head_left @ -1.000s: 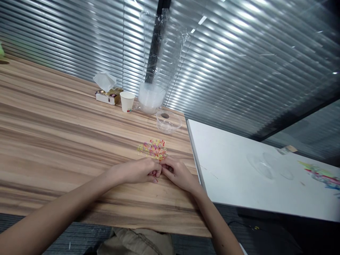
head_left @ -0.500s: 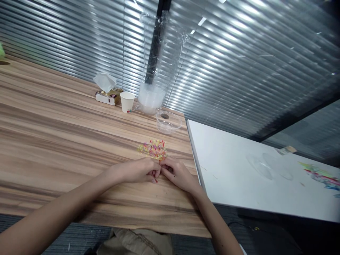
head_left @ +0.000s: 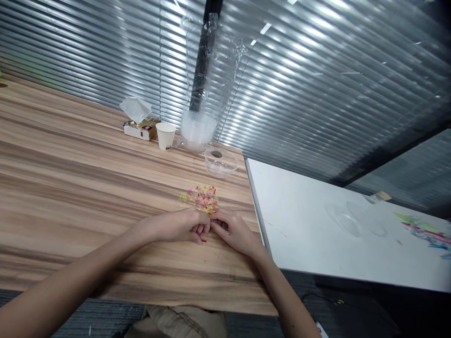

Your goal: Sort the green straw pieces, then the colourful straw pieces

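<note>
My left hand (head_left: 192,226) is curled closed, and a thin red strip (head_left: 204,241) pokes out below its fingers. My right hand (head_left: 231,230) meets it fingertip to fingertip, thumb and fingers pinched together. Whatever lies between the right fingertips is too small to make out. Just beyond both hands is a loose pile of small coloured pieces (head_left: 200,198), mostly yellow, red and pink, spread on the wooden table (head_left: 105,188).
Behind the pile stand a clear plastic bowl (head_left: 221,164), a bagged stack of clear bowls (head_left: 198,131), a paper cup (head_left: 165,136) and a tissue pack (head_left: 141,129). At right, a white table (head_left: 299,211) bears clear lids (head_left: 347,218) and coloured strips (head_left: 423,232).
The view has shifted slightly. More of the red strip shows below my left fingers; both hands stay together in nearly the same place.
</note>
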A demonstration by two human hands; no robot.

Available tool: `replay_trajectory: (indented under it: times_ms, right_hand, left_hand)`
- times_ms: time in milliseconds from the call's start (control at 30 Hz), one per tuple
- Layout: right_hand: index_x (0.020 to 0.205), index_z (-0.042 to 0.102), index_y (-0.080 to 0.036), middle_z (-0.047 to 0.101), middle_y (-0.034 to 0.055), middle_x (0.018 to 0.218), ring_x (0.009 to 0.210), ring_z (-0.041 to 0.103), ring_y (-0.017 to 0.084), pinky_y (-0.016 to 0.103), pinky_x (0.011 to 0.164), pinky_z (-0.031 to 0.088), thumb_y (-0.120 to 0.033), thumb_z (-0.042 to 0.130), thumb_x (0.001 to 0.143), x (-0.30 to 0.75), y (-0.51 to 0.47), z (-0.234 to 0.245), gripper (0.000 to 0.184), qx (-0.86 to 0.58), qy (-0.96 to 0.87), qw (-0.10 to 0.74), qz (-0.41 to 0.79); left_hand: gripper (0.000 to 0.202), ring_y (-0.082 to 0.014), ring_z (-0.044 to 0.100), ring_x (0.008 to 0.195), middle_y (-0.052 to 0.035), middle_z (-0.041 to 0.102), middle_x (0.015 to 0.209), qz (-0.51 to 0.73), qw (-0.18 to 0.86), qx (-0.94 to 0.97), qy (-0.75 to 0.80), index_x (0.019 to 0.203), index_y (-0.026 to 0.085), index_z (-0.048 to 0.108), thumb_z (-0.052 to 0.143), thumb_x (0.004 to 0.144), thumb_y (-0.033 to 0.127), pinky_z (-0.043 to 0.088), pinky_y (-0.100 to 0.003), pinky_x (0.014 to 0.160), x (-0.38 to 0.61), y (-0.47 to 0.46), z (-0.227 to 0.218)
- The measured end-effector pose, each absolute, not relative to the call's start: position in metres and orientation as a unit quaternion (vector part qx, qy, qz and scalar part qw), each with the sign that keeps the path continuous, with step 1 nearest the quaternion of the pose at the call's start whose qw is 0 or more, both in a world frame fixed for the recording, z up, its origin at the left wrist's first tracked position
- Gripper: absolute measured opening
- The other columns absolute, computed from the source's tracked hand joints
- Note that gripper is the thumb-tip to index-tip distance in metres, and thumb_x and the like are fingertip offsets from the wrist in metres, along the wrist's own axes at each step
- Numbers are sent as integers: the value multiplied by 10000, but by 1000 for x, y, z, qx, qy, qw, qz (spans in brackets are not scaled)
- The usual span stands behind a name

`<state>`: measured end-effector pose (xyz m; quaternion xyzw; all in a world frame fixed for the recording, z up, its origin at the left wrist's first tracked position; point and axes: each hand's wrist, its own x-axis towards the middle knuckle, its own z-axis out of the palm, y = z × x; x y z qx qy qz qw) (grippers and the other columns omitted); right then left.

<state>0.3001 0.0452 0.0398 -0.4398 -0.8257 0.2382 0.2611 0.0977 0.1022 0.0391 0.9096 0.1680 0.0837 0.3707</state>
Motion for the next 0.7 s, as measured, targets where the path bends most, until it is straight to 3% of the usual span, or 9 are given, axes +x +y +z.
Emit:
replay_trajectory:
  times_ms: [433, 700]
  right_hand:
    - [855, 664, -199, 673, 13, 800, 714, 587, 141, 230, 636, 402, -153, 527, 921, 302, 44, 37, 159, -456, -822, 268, 210]
    - [879, 674, -198, 680, 13, 816, 717, 587, 143, 234, 651, 404, -135, 523, 913, 302, 44, 38, 167, -456, -821, 268, 214]
  left_hand:
    - [132, -131, 553, 683, 1, 644, 760, 74, 373, 910, 164, 786, 155, 632, 675, 751, 35, 379, -208, 611, 96, 104, 38]
    - [115, -118, 490, 618, 20, 575, 707, 89, 365, 907, 192, 778, 150, 603, 682, 774, 67, 353, -206, 571, 100, 100, 47]
